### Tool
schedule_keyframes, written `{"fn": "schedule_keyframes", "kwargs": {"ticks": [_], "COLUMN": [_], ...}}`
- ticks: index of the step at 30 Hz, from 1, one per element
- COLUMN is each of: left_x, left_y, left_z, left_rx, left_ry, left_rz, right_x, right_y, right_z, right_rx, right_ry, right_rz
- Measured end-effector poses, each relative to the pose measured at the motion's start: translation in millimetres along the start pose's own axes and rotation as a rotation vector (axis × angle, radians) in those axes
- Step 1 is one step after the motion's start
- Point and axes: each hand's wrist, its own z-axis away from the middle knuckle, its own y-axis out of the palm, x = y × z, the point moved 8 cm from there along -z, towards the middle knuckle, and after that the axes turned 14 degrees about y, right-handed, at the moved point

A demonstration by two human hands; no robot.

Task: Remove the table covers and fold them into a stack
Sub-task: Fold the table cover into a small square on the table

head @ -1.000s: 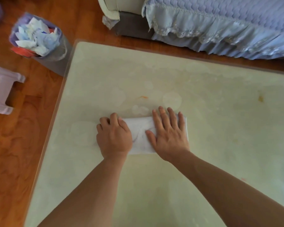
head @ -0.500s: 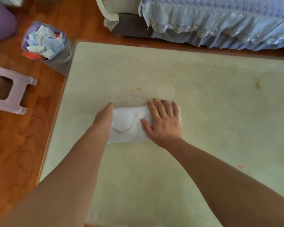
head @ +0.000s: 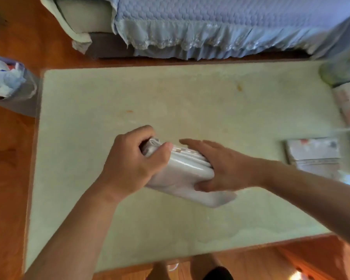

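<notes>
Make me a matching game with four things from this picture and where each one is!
Things:
1. folded white plastic table cover
2. grey bin full of crumpled paper
3. flat folded printed cover
4. blue quilted frilly bedspread

Places:
A. on the floor past the table's left edge
B. lying on the table at the right
C. held between both hands
D. beyond the table's far edge

Pairs: 1-C, 2-A, 3-B, 4-D

Folded cover (head: pixel 182 174) now seemingly lifted, gripped.
</notes>
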Motion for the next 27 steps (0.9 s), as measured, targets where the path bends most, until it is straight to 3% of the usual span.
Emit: {"fn": "schedule_keyframes", "kwargs": {"ticks": [2, 4, 6, 9, 14, 19, 20, 22, 23, 25, 27], "left_x": [-10.6, -19.1, -32.2, -62.7, -61.3, -60.2, -58.6, -50.7, -46.0, -39.1, -38.2], "left_y": [34.0, 79.0, 117.9, 193.5, 350.8, 433.9, 447.6, 480.1, 490.8, 499.4, 499.8], "left_z": [-8.4, -11.1, -6.2, 22.9, 80.4, 79.2, 78.8, 83.7, 86.4, 88.7, 85.1], "left_rx": [0.168, 0.259, 0.139, -0.002, 0.293, 0.312, 0.357, 0.501, 0.549, 0.594, 0.614], "left_ry": [-0.039, -0.057, -0.002, 0.09, -0.043, -0.059, -0.042, -0.048, -0.077, -0.104, -0.09], "left_rz": [0.034, -0.079, -0.212, -0.331, -0.303, -0.515, -0.596, -0.701, -0.723, -0.777, -0.811], "right_x": [-17.5, -43.5, -78.8, -158.6, -291.6, -366.1, -367.1, -361.0, -358.8, -353.4, -389.7], "right_y": [24.5, 44.4, 63.0, 88.0, 89.7, 90.8, 90.6, 82.4, 76.1, 47.0, 25.2], "right_z": [45.3, 84.3, 112.4, 131.7, 126.4, 112.3, 104.8, 99.8, 102.7, 131.6, 172.6], "right_rx": [0.009, -0.124, -0.242, -0.27, -0.269, -0.245, -0.205, -0.166, -0.229, -0.522, -0.797], "right_ry": [0.103, 0.189, 0.292, 0.45, 0.519, 0.521, 0.526, 0.598, 0.632, 0.624, 0.69], "right_rz": [-0.197, -0.34, -0.482, -0.731, -1.0, -1.242, -1.207, -0.874, -0.696, -0.504, -0.414]}}
